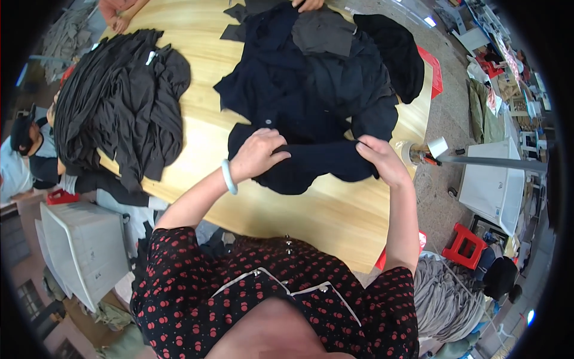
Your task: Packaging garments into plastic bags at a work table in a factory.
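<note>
A dark navy garment lies on the near part of the wooden table, at the front of a heap of dark navy and grey clothes. My left hand, with a pale bangle on the wrist, grips the garment's left side. My right hand pinches its right edge. Both hands hold the same piece, about a hand's width apart. The fabric between them is bunched and folded.
A second pile of black clothes covers the table's left side. Another person's hands reach in at the far edge. White bins stand at lower left, a red stool and grey fabric heap at right. A seated person is at left.
</note>
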Demonstrator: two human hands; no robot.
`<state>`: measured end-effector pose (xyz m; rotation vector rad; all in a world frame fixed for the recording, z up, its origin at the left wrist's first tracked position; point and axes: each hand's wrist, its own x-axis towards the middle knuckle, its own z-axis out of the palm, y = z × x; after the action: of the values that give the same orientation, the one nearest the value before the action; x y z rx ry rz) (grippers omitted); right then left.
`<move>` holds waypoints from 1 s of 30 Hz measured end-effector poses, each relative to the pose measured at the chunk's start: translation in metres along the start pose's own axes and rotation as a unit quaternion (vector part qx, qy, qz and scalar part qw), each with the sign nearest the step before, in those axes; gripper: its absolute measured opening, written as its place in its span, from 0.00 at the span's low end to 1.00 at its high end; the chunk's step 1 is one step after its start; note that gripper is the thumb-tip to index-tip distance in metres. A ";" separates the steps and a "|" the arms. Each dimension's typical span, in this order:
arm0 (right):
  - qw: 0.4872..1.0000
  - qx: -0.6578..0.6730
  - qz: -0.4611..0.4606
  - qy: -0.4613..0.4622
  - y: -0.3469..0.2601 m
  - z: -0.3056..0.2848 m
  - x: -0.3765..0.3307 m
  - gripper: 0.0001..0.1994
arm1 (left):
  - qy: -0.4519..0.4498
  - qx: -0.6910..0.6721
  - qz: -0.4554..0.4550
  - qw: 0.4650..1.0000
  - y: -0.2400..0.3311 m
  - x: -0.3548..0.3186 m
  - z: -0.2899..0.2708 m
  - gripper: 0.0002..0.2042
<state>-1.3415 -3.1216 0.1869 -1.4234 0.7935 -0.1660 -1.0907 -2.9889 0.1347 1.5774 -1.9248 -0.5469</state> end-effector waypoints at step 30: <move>0.895 -0.402 -0.030 0.188 0.227 0.099 -0.040 0.09 | 0.039 -0.022 -0.174 0.984 0.036 -0.124 0.143 0.11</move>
<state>-1.3930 -2.9777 -0.0121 -2.2432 1.2197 -0.1703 -1.1966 -2.8669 0.0295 1.8895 -1.5765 -0.6536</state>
